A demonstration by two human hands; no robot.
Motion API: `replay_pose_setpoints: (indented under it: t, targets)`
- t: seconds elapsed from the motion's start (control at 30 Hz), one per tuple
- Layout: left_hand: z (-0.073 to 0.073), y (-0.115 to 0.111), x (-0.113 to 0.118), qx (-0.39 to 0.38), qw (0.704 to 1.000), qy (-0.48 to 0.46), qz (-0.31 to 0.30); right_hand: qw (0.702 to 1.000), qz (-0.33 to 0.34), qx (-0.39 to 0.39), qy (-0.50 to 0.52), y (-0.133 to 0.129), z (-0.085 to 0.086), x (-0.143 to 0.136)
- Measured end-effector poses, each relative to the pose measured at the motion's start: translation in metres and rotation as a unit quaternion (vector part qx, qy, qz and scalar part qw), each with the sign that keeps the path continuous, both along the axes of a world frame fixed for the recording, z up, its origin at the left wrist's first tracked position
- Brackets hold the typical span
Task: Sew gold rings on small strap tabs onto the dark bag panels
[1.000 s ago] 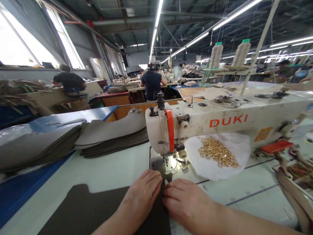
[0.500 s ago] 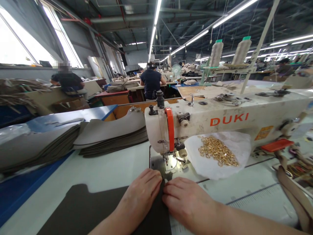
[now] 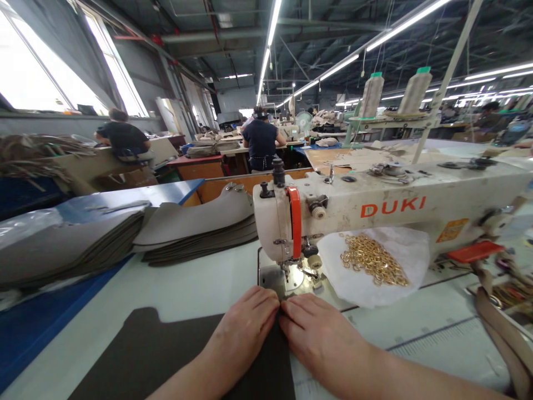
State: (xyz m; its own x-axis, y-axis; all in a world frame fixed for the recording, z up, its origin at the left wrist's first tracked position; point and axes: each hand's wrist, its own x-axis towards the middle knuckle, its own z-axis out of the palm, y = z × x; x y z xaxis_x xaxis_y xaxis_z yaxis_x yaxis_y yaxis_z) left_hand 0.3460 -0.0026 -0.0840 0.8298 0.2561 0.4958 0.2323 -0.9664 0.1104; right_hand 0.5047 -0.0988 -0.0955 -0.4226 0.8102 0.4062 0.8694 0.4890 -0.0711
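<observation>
A dark grey-brown sheet of material [image 3: 179, 350] lies flat on the pale table in front of the sewing machine [image 3: 275, 222]. Its far corner is pinched by my left hand [image 3: 247, 328], fingers bent and pressed together. My right hand [image 3: 318, 333] is closed at the same corner, fingertips almost touching those of the left. What lies directly under the fingertips is hidden. Both hands are just short of the lit needle plate [image 3: 295, 278], below the presser foot. Gold-coloured metal rings [image 3: 372, 258] lie heaped on a white sheet [image 3: 333, 272] under the machine arm.
Stacked grey cut pieces [image 3: 195, 228] lie left of the machine, with another stack [image 3: 70, 250] farther left. A fabric strap [image 3: 499, 333] hangs at right. Thread cones [image 3: 372, 95] stand behind the machine. Two people sit at benches farther back, one in a dark vest [image 3: 261, 139].
The view has shifted slightly, so the scene sits a little farther right. My fingertips have drawn closer together at the material's corner; the sheet stays before the needle plate.
</observation>
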Motion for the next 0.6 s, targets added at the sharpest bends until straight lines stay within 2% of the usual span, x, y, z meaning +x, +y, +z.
replay_pose_setpoints:
  t: [0.33,0.6]
  targets:
    - [-0.0010,0.0031,-0.0047,-0.031,0.999,-0.037,-0.008,0.999,0.002,0.012,-0.034,0.0022,0.0007,-0.0009]
    - [0.0024,0.0028,0.0017,-0.024,1.000,-0.020,-0.002,0.998,0.014,0.023,-0.050,0.0069,0.0005,0.0057]
